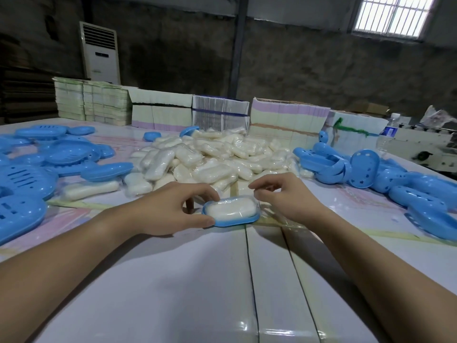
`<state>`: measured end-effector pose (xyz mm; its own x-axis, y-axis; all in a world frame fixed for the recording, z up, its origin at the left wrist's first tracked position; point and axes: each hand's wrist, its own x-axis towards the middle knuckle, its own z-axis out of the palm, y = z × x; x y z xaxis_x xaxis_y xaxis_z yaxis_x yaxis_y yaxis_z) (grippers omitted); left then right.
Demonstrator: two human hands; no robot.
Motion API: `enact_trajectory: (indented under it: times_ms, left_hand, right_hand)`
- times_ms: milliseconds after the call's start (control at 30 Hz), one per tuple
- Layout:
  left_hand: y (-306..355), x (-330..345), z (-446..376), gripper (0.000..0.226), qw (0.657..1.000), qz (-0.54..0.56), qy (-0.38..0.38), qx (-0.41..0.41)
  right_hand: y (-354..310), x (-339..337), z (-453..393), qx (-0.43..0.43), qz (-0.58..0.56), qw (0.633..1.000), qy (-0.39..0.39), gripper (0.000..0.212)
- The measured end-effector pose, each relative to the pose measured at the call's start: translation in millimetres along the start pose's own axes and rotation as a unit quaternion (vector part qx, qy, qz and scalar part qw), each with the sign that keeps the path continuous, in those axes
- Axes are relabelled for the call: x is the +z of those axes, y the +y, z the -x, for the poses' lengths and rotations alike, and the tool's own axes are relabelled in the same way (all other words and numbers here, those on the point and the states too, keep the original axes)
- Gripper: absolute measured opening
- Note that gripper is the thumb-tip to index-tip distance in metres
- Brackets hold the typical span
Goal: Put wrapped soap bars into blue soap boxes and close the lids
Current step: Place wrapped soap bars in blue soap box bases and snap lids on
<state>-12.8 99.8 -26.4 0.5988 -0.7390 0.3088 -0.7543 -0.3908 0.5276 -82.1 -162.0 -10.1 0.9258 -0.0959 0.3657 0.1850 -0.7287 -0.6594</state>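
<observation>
The glossy pale table (222,280) carries a heap of wrapped soap bars (205,157) just beyond the blue soap box base (231,220); loose blue lids (371,169) lie to the heap's right. In the oval, hard-plastic base sits one wrapped soap bar (231,207), white and rounded under crinkly film. The left hand (173,209) has its grip pinching the base's left end; the right hand (284,196) hovers beside it with fingers loosely curled, grasping nothing. Slack film overhanging the rim could catch and stop a lid seating.
</observation>
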Motion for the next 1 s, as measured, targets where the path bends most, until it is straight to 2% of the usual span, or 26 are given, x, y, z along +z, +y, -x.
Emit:
enact_trajectory:
  times_ms: [67, 133, 300, 433, 500, 567, 733, 833, 933, 1000]
  left_hand:
    - [2, 3, -1, 0.029, 1.0, -0.002, -0.005, 0.013]
    - [3, 4, -2, 0.028, 1.0, 0.0, -0.002, 0.02]
    - [3, 6, -3, 0.025, 1.0, -0.01, 0.008, 0.028]
    - [1, 6, -4, 0.027, 0.999, -0.012, 0.009, 0.038]
    - [0, 6, -4, 0.031, 0.999, -0.018, 0.007, 0.044]
    - [0, 8, -5, 0.039, 0.999, -0.021, 0.007, 0.046]
    - [-2, 8, -3, 0.049, 0.998, -0.025, 0.019, 0.05]
    - [-2, 6, -2, 0.054, 0.998, -0.038, 0.026, 0.05]
    - [3, 6, 0, 0.045, 0.997, -0.038, 0.036, 0.049]
    - [6, 5, 0, 0.043, 0.998, -0.036, 0.033, 0.047]
  right_hand:
    - [12, -9, -7, 0.017, 0.038, 0.999, 0.033, 0.022]
    - [28, -22, -18, 0.058, 0.103, 0.991, 0.059, 0.033]
    - [72, -58, -43, 0.197, 0.232, 0.943, 0.137, 0.061]
    - [102, -77, -53, 0.239, 0.316, 0.905, 0.156, 0.072]
    - [117, -77, -53, 0.252, 0.346, 0.892, 0.148, 0.061]
    - [129, -76, -51, 0.258, 0.36, 0.884, 0.15, 0.038]
    - [136, -80, -51, 0.249, 0.333, 0.883, 0.219, 0.013]
    - [136, -83, -45, 0.21, 0.344, 0.884, 0.235, 0.017]
    - [131, -85, -45, 0.18, 0.343, 0.89, 0.242, 0.024]
    - [126, -85, -46, 0.194, 0.309, 0.894, 0.261, 0.022]
